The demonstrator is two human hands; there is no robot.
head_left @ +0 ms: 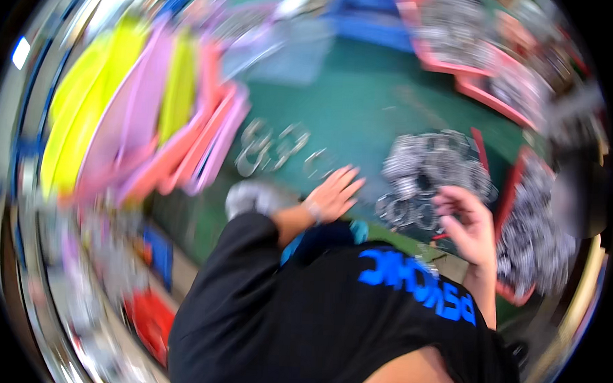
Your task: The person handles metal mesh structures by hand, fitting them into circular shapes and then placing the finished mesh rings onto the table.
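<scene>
My left hand (337, 194) is over the near edge of the green table (364, 92), fingers stretched out and nothing seen in them. Just beyond its fingertips is a loose silvery metal ring (319, 163), and more rings (271, 148) are scattered to the left. My right hand (470, 227) is at the near side of a heap of silvery metal rings (432, 162). Its fingers are apart and loosely bent, with no part visible between them. Motion blur hides whether the fingertips touch the heap.
Nested yellow, purple and pink plastic trays (167, 112) crowd the left side. A red tray (512, 199) full of metal parts is at the right. Pink trays (452, 67) with more parts and a blue bin (370, 21) are at the back, near clear plastic (284, 52).
</scene>
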